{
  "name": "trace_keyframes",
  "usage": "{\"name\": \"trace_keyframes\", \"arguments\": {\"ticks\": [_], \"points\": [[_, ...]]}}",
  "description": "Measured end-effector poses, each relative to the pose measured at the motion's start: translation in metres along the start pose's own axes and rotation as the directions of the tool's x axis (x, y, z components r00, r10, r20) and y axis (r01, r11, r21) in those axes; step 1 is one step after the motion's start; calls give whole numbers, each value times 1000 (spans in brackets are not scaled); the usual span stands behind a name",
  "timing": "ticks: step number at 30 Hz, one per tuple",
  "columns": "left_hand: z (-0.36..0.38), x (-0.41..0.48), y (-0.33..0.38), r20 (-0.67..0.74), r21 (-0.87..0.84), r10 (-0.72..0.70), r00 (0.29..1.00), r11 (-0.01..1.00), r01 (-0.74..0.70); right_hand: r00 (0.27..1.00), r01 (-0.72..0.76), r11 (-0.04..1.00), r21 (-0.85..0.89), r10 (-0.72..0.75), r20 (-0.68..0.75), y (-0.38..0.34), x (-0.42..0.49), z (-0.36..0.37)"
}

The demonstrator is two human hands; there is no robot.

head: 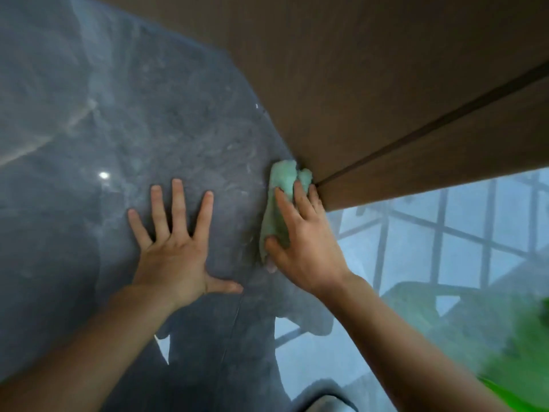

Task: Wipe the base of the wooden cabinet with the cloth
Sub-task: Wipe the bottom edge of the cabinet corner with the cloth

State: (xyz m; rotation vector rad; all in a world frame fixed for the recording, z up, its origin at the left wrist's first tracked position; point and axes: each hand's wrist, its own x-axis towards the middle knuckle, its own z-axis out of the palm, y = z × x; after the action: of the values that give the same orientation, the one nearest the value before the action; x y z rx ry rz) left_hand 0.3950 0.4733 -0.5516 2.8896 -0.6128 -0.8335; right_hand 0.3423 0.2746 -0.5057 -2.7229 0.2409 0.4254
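The right hand [300, 239] presses a pale green cloth [282, 203] against the bottom edge of the wooden cabinet [386, 84], at the place where the brown wood meets the grey floor [148, 129]. The fingers [301, 194] lie spread over the cloth and the thumb [271, 245] bends around its lower part, so the hand is closed on the cloth and holds it flat on the floor. The upper end of the cloth is bunched and touches the cabinet base, just beside a dark seam [430, 123] that runs between two panels of the cabinet.

The left hand [175, 248] is flat on the floor with all fingers stretched wide and holds nothing. It lies near the right hand, on the side away from the cabinet, and does not touch the cloth.

The floor is polished and shows a bright light spot [103, 175] and, near the right edge of the view, the reflection of a window grid [460, 233].
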Motion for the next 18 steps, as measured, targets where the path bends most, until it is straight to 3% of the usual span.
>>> {"name": "trace_keyframes", "arguments": {"ticks": [3,6,8,11,13,16,18], "points": [[-2,-1,0,35,16,-7,999,1000,7,971,-72,991,113,95,-218,-37,25,-1],[-4,-1,0,49,-7,0,999,1000,0,964,-180,980,87,193,-185,-58,39,22],[-4,-2,2,49,-25,6,999,1000,-5,975,-163,986,-43,155,-158,-53,38,41],[-8,-1,6,80,-24,-3,997,1000,5,983,42,986,-158,-69,-169,-25,23,54],[-13,-2,11,123,-2,-26,992,1000,27,948,273,936,-223,-301,-101,12,14,47],[-20,-2,28,168,3,-27,985,1000,27,785,608,714,-347,-606,127,94,-7,22],[-20,-5,50,141,-59,56,988,997,-48,718,688,610,-393,-651,246,146,-22,4]]}}
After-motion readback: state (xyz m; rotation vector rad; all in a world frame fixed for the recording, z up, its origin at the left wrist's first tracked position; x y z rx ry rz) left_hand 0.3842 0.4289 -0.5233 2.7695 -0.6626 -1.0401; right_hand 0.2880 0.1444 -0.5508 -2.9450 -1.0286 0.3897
